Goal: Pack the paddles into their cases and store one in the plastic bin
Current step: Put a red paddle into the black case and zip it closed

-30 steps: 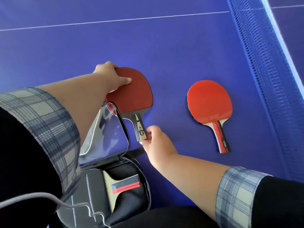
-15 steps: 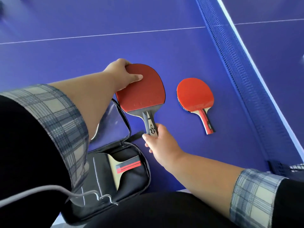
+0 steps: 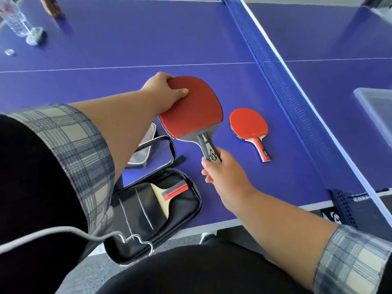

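I hold a dark-red paddle (image 3: 195, 109) above the blue table. My left hand (image 3: 165, 88) grips the far edge of its blade, thumb on the rubber. My right hand (image 3: 220, 172) is closed on its grey handle. Below it an open black case (image 3: 186, 206) lies at the table's front edge, with another paddle's wooden, red-striped handle (image 3: 169, 193) showing inside. The case's silver-lined lid (image 3: 152, 151) is folded back. A smaller bright-red paddle (image 3: 248, 124) lies flat to the right. A clear plastic bin (image 3: 373, 107) sits beyond the net, far right.
The blue net (image 3: 282, 85) runs diagonally between the paddles and the bin. A clear glass (image 3: 19, 22) and a small round object (image 3: 9, 52) stand at the far left. A grey cable (image 3: 63, 232) crosses my lap.
The dark-red paddle has risen off the table and shifted right of the case lid, held at both ends. My view has pulled back, showing the bin, the net end and the table's edge.
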### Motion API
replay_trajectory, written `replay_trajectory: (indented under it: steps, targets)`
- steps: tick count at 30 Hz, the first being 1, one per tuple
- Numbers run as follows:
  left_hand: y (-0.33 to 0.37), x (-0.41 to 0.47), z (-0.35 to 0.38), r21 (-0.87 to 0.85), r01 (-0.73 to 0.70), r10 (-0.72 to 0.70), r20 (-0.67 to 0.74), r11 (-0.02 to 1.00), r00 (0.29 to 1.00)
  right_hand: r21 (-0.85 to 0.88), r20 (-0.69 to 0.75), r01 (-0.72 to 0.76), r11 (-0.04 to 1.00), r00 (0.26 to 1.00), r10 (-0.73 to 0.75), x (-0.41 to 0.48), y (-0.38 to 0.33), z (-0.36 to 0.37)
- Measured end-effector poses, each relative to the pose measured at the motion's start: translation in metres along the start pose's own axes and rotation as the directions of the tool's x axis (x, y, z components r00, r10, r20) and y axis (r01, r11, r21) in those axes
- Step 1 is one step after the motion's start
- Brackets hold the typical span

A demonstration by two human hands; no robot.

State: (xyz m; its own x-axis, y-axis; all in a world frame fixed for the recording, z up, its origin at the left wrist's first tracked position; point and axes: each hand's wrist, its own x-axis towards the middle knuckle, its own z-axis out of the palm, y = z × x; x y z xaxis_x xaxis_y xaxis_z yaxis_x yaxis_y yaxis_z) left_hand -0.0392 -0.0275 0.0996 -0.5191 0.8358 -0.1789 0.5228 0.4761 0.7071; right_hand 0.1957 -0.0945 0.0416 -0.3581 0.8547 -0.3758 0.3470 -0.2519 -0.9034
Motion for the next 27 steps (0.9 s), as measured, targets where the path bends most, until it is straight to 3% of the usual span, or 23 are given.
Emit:
replay_trajectory:
  steps: [9,22,27]
  targets:
    - [0.005,-0.045,-0.043,-0.030,-0.036,0.032,-0.116,0.999,0.993,0.162,-0.039,0.086,0.983,0.996,-0.080,-0.024,-0.014,0.008]
    - [-0.106,-0.106,-0.041,-0.088,0.173,-0.182,-0.106,0.981,0.978,0.165,0.128,-0.083,0.983,0.990,0.062,-0.041,0.031,0.052]
    - [-0.141,-0.138,-0.047,-0.161,0.253,-0.275,-0.129,0.954,0.953,0.296,0.089,-0.207,0.933,0.978,0.189,-0.022,0.032,0.057]
